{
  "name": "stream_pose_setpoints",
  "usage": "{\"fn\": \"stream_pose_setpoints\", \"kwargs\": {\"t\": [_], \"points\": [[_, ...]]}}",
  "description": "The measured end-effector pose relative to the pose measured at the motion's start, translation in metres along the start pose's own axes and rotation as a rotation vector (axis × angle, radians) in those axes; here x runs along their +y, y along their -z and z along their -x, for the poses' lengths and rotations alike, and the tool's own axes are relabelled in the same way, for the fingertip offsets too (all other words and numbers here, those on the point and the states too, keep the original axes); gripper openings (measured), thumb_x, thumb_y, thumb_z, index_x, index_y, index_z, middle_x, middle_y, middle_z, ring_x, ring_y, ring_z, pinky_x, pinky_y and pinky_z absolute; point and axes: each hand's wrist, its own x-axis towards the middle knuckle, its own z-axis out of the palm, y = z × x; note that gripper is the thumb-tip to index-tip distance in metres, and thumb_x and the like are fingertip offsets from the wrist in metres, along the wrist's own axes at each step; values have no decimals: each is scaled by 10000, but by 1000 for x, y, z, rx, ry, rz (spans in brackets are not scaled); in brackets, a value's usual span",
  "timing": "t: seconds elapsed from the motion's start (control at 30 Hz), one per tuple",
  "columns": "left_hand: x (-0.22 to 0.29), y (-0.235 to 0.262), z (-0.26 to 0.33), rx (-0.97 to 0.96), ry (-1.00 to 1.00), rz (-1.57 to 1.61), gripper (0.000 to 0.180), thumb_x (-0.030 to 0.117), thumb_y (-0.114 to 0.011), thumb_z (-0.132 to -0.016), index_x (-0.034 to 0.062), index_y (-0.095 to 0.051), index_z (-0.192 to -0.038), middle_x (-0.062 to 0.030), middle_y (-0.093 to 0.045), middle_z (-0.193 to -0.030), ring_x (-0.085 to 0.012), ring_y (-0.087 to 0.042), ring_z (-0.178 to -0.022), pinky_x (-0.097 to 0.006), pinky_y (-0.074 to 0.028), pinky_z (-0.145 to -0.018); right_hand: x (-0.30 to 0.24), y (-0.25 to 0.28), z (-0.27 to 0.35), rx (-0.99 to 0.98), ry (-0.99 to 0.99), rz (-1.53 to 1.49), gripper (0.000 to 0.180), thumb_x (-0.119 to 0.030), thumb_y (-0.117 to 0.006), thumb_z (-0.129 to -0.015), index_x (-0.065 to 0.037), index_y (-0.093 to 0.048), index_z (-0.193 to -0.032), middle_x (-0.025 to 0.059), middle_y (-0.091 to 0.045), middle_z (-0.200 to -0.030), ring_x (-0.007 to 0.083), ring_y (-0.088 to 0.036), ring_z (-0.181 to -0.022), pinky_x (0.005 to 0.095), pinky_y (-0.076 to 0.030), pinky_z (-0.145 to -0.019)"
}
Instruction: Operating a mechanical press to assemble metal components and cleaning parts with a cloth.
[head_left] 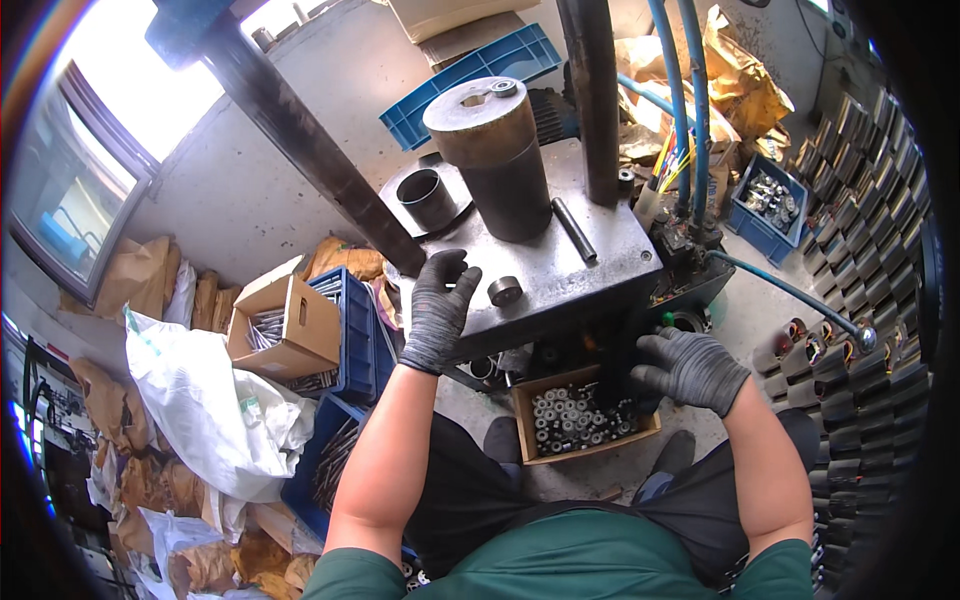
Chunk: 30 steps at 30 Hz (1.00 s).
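Observation:
My left hand (440,310), in a dark grey knitted glove, is at the front left edge of a steel press table (610,240). Its fingers are loosely bent and apart, with nothing visible in them. A small dark metal ring (505,291) lies on the tabletop just right of it. In a matching glove, my right hand (692,370) hovers right of the table's front, fingers apart and holding nothing I can see. Below and left of that hand stands a cardboard box (590,449) of small round metal parts (575,415).
A thick steel cylinder (500,190), a short tube (426,200) and a loose rod (573,230) occupy the table between dark columns (590,100). Blue crates (358,340) and a carton (285,325) stand left. Stacked metal sleeves (860,270) line the right. A blue hose (785,285) crosses there.

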Motion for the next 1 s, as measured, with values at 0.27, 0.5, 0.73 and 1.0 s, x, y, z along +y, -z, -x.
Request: {"fn": "stream_pose_setpoints", "kwargs": {"t": [0.27,0.5,0.73,1.0], "points": [[-2,-24,12,-134,-179,-351,634,191,-883,-838,17,-596,-1376,-153,-691,-1111,-248,-664,-1035,-395,-558,-952,23,-1,10,16,325,32,353,-282,-743,-814,-156,-735,-1143,97,-738,-1113,327,-693,-1064,472,-577,-871],[-23,-45,6,-137,70,-77,540,144,-831,-885,44,-603,-1364,-94,-694,-907,-205,-672,-863,-365,-568,-857,20,-4,11,-107,72,24,378,-373,-695,-896,-52,-757,-1086,179,-713,-1046,378,-692,-995,489,-546,-896],[4,-48,15,-99,-58,-22,539,56,-828,-872,56,-573,-1347,-81,-664,-959,-169,-653,-878,-335,-561,-847,21,6,17,47,152,-115,289,-194,-716,-848,-42,-730,-1094,177,-695,-1021,386,-686,-983,480,-553,-884],[77,-12,26,222,-223,370,480,72,-774,-921,-1,-554,-1341,-83,-685,-1079,-169,-668,-983,-315,-559,-910,-7,38,26,126,173,-116,294,-259,-699,-901,-59,-705,-1117,162,-668,-1001,370,-688,-962,479,-559,-848]]}}
